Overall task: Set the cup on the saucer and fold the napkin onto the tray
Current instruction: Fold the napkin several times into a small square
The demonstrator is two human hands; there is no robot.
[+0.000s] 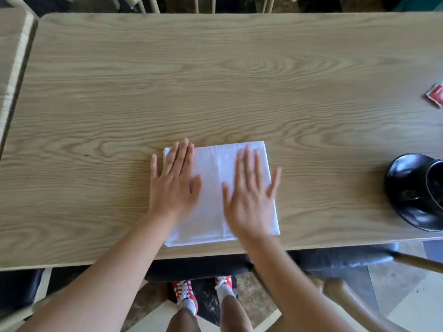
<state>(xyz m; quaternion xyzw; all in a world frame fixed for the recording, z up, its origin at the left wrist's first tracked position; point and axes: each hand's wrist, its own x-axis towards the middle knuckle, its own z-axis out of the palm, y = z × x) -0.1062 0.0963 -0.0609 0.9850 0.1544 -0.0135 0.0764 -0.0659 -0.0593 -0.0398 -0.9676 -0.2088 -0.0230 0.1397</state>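
A white napkin (pixel 213 188) lies folded flat on the wooden table (pixel 215 80), near its front edge. My left hand (pixel 173 182) rests palm down on the napkin's left part, fingers spread. On the right part lies my right hand (pixel 250 192), flat, fingers apart and slightly blurred. At the far right edge of the view a black cup (pixel 435 184) stands on a black saucer (pixel 405 188), both partly cut off. No tray is in view.
A small red packet (pixel 435 98) lies on the table at the right edge. A second table (pixel 12 56) adjoins on the left. Chairs stand under the front edge and beyond the far edge.
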